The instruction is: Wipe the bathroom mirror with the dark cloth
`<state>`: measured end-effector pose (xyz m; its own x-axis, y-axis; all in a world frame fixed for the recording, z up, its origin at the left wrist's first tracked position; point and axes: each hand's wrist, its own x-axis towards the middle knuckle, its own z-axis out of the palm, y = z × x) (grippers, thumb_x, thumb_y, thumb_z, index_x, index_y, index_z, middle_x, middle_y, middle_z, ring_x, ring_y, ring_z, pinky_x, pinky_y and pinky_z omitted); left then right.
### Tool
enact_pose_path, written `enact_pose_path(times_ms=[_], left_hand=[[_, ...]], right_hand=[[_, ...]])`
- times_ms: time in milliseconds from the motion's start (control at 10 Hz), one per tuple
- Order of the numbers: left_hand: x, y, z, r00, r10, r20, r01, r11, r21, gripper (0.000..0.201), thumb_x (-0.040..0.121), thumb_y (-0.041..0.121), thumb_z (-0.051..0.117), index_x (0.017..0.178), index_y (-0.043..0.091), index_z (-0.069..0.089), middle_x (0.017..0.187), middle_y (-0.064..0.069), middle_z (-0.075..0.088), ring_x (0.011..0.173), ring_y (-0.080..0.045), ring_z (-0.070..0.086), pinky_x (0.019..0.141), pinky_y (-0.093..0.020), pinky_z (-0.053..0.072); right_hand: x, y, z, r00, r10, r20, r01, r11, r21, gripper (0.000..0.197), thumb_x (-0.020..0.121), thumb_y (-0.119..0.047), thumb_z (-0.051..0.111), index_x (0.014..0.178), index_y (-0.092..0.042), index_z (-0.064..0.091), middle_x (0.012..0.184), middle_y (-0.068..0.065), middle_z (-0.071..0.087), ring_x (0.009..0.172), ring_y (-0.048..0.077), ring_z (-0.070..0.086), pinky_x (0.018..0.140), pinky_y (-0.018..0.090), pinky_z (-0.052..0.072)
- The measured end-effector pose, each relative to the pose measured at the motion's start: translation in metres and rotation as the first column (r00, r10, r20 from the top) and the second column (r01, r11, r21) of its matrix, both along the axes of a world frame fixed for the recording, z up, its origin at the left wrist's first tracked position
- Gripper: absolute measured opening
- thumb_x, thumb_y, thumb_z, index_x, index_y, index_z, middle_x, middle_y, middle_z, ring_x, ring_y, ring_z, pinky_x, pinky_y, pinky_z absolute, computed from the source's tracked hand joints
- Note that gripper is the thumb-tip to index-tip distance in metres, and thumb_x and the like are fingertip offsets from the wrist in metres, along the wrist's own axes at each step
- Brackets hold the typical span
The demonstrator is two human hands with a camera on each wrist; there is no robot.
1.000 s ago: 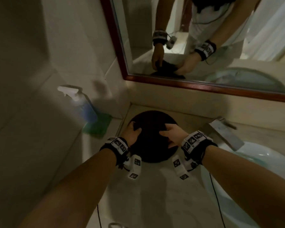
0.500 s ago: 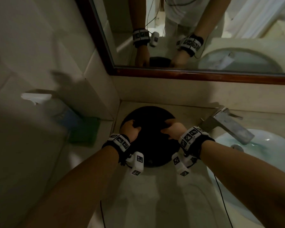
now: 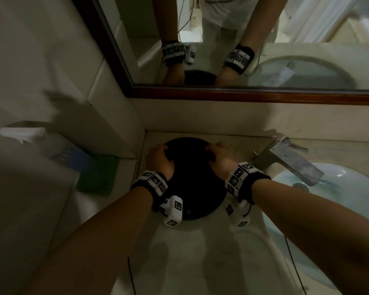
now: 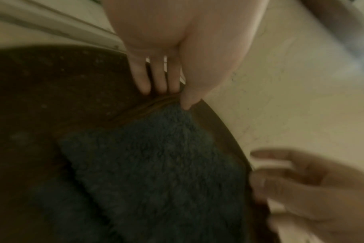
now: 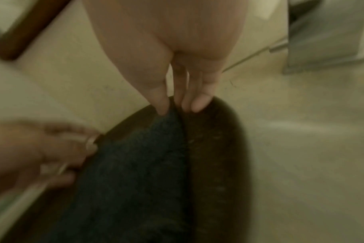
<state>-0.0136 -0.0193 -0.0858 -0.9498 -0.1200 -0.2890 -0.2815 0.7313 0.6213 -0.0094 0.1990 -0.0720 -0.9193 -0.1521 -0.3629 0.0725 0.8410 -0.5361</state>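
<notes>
A dark fluffy cloth point(image 4: 160, 164) point(image 5: 135, 164) lies on a round dark tray point(image 3: 192, 188) on the counter, below the wood-framed mirror point(image 3: 285, 28). My left hand point(image 3: 160, 160) point(image 4: 177, 97) pinches the cloth's far left corner between thumb and fingers. At the far right corner my right hand point(image 3: 217, 158) point(image 5: 172, 108) pinches it the same way. Both hands sit near the tray's far rim. In the head view the cloth does not stand out from the tray.
A spray bottle point(image 3: 58, 150) and a green sponge point(image 3: 98, 175) stand on the ledge at the left. The metal faucet point(image 3: 285, 160) and the sink basin point(image 3: 339, 199) are close on the right. The wall point(image 3: 200, 116) rises right behind the tray.
Both hands have slid a little toward the tray's far rim and closed on the cloth's corners. The head view has tilted down and left.
</notes>
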Motion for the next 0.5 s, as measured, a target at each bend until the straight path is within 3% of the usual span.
enact_pose_path(times_ms=[100, 200, 400, 500], left_hand=[[0.003, 0.001, -0.004, 0.989, -0.147, -0.025, 0.142, 0.98, -0.138, 0.037, 0.092, 0.019, 0.058, 0.129, 0.015, 0.057, 0.129, -0.013, 0.049, 0.114, -0.032, 0.05, 0.095, -0.038, 0.045], [0.011, 0.002, -0.01, 0.94, -0.328, 0.09, 0.339, 0.885, -0.318, 0.038, 0.095, 0.027, 0.053, 0.132, 0.019, 0.057, 0.137, -0.011, 0.045, 0.12, -0.035, 0.045, 0.097, -0.041, 0.044], [0.023, 0.013, 0.008, 0.902, -0.353, 0.251, 0.432, 0.763, -0.481, 0.048, 0.091, 0.034, 0.055, 0.138, 0.023, 0.05, 0.144, -0.01, 0.039, 0.125, -0.037, 0.039, 0.102, -0.049, 0.04], [0.025, 0.031, 0.03, 0.89, -0.36, 0.281, 0.455, 0.75, -0.48, 0.052, 0.091, 0.038, 0.055, 0.141, 0.026, 0.046, 0.149, -0.009, 0.034, 0.132, -0.036, 0.032, 0.106, -0.051, 0.033]], right_hand=[[0.007, 0.002, -0.004, 0.976, 0.212, -0.038, -0.204, 0.967, 0.152, 0.038, 0.094, -0.021, 0.056, 0.132, -0.02, 0.059, 0.144, 0.008, 0.043, 0.125, 0.035, 0.042, 0.106, 0.037, 0.036], [0.012, 0.006, -0.003, 0.946, 0.319, 0.048, -0.322, 0.919, 0.227, 0.041, 0.096, -0.022, 0.052, 0.136, -0.021, 0.057, 0.154, 0.005, 0.034, 0.134, 0.035, 0.035, 0.109, 0.039, 0.036], [0.025, 0.017, 0.012, 0.947, 0.313, 0.07, -0.321, 0.933, 0.163, 0.048, 0.095, -0.016, 0.053, 0.143, -0.017, 0.049, 0.16, 0.011, 0.024, 0.142, 0.038, 0.026, 0.114, 0.042, 0.03], [0.029, 0.029, 0.031, 0.973, 0.231, -0.005, -0.229, 0.967, 0.109, 0.046, 0.095, -0.015, 0.051, 0.141, -0.017, 0.05, 0.156, 0.012, 0.031, 0.137, 0.038, 0.034, 0.112, 0.042, 0.035]])
